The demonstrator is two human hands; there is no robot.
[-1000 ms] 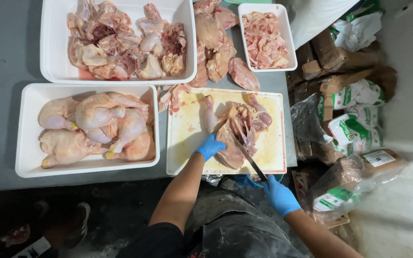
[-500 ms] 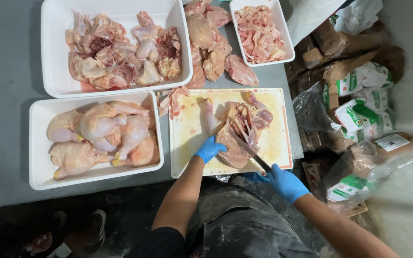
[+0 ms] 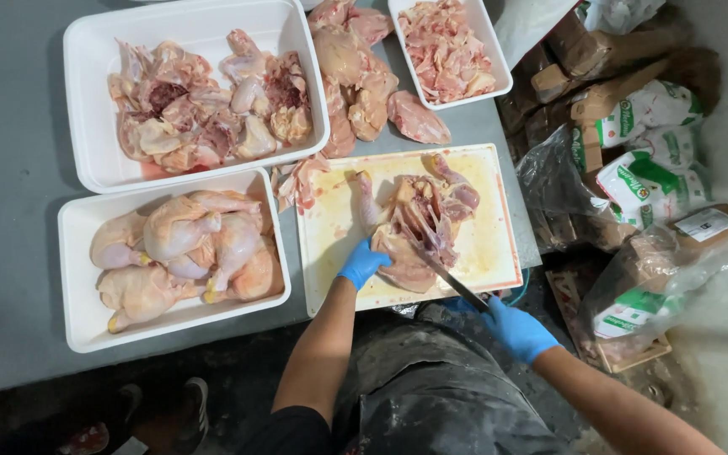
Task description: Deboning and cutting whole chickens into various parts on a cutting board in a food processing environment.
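Bottom of frame: person's dark apron (image 3: pixel 440 396) and two forearms reaching up toward the table (image 3: pixel 10 253). Right hand (image 3: pixel 517 329), blue glove, lower right of centre, grip closed round the handle of a knife (image 3: pixel 452 282); blade runs up-left into the meat. Left hand (image 3: pixel 364 263), also blue glove, just left of it, fingers closed on the near edge of the split chicken (image 3: pixel 419 223), pinning it down.

Chicken lies opened out, centre of the cutting board (image 3: pixel 490 253), which is pale yellow w/ smears, sitting at the table's near right edge. A few loose scraps (image 3: pixel 297 181) lie off the board's upper left corner.

Left of board, lower left of frame: white tray (image 3: pixel 77 320) w/ whole raw chickens (image 3: pixel 187 253), skin on, packed touching each other.

Further up, upper left: bigger white tray (image 3: pixel 86 160) w/ carcass pieces (image 3: pixel 204 109), reddish insides showing.

Top centre: pile of chicken portions (image 3: pixel 360 76) straight on the table, between the trays. Top right of the table: small white tray (image 3: pixel 499 80) w/ pinkish trimmings (image 3: pixel 444 46).

Right side, off the table: clear plastic bags and green-and-white packages (image 3: pixel 642 168) heaped on the floor, plus brown cardboard. Bottom left: a shoe (image 3: pixel 187 404) on the dark floor.
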